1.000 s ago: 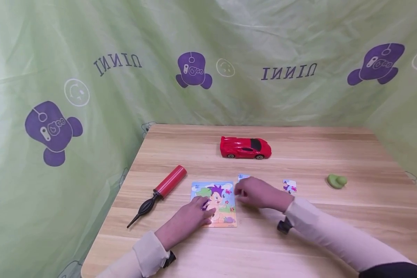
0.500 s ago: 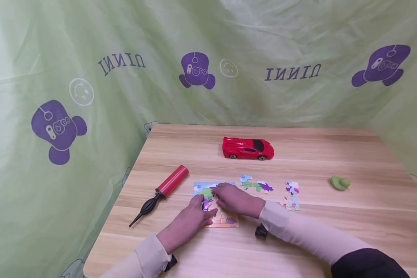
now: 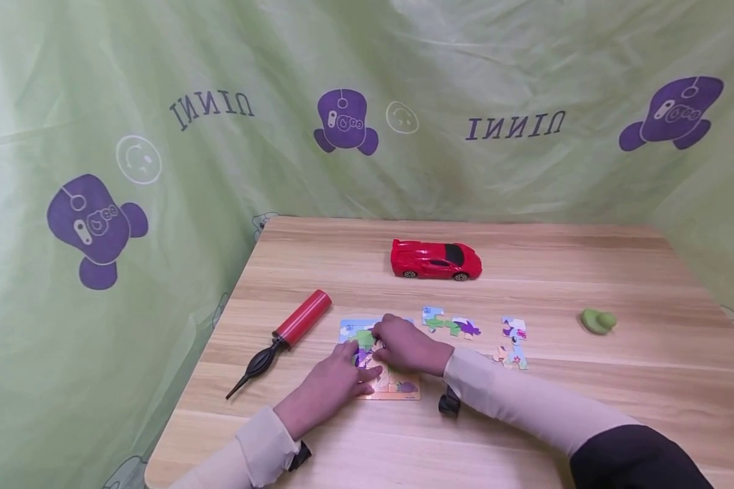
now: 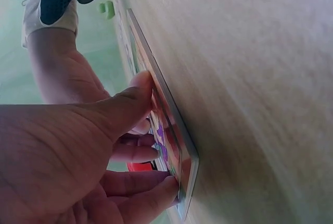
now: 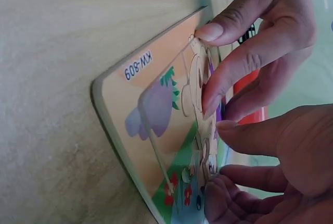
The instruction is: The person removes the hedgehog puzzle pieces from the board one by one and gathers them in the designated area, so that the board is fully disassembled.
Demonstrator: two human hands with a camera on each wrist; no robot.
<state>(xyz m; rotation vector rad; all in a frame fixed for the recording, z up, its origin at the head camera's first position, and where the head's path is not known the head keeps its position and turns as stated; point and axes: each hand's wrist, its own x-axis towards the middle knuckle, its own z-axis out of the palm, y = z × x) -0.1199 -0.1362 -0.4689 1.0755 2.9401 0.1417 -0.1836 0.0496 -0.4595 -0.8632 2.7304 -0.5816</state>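
Two bare hands on one square cardboard-like picture puzzle board (image 3: 406,394), front-centre of one light wood-grain table (image 3: 660,353). Left hand (image 3: 327,388): relaxed, thumb and fingertips resting on it. Right hand (image 3: 408,345): bent over it, can't tell if it's pinching a piece. Behind right forearm: two clusters of loose printed puzzle pieces (image 3: 466,327). Also one red toy car (image 3: 434,261), one red-and-black hand pump (image 3: 284,337).

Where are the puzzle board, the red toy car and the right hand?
Puzzle board (image 5: 138,66), right wrist view: on its printed KW-809 label.
Red toy car (image 3: 431,260), head view: on its body's middle.
Right hand (image 3: 408,345), head view: on its back.
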